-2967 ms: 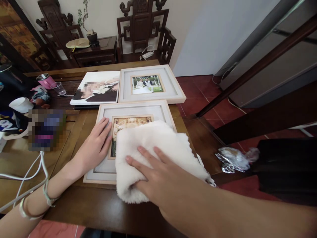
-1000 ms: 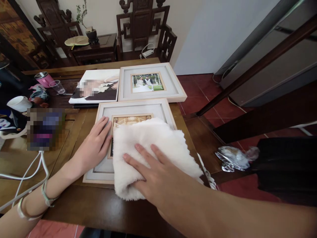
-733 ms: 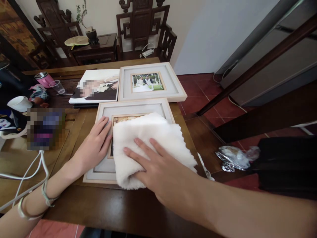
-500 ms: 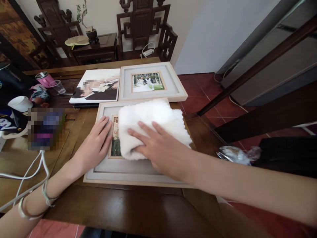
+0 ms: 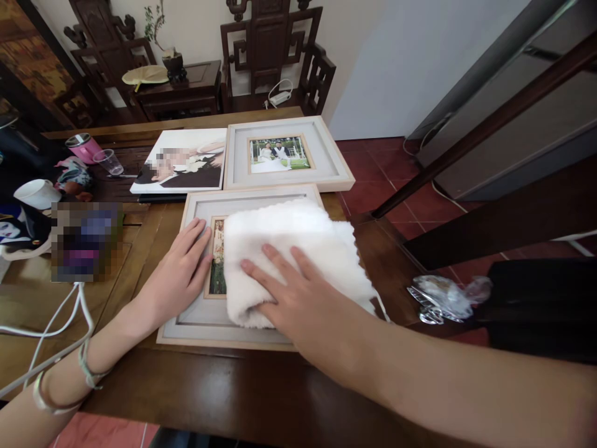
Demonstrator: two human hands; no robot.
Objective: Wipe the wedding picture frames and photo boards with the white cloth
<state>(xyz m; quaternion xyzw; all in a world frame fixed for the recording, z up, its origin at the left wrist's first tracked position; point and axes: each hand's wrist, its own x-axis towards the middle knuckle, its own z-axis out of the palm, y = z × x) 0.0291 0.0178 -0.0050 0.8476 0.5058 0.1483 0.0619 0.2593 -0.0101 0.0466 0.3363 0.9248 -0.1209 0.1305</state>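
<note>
A fluffy white cloth (image 5: pixel 289 233) with a scalloped edge lies over most of a pale picture frame (image 5: pixel 224 336). Spread across the cloth are the fingers of my right hand (image 5: pixel 303 298), while its thumb is tucked by the fold at the lower left, so the cloth sits between thumb and fingers. My left hand (image 5: pixel 184 261) rests flat on the left side of the same frame, fingers stretched out. Between the two hands shows a strip of the framed photo (image 5: pixel 217 258); the cloth hides what is right of it.
Behind lie another framed photo (image 5: pixel 280 155) and a white-edged photo panel (image 5: pixel 186 171). At the left are a pink cup (image 5: pixel 84 149), a clear plastic cup (image 5: pixel 109 163), a white mug (image 5: pixel 37 194) and white cables (image 5: pixel 79 311). Clear plastic wrapping (image 5: pixel 445 298) lies at the right.
My right hand and the cloth have slid towards me and slightly right over the frame, uncovering more of its far edge. The left hand stays in place.
</note>
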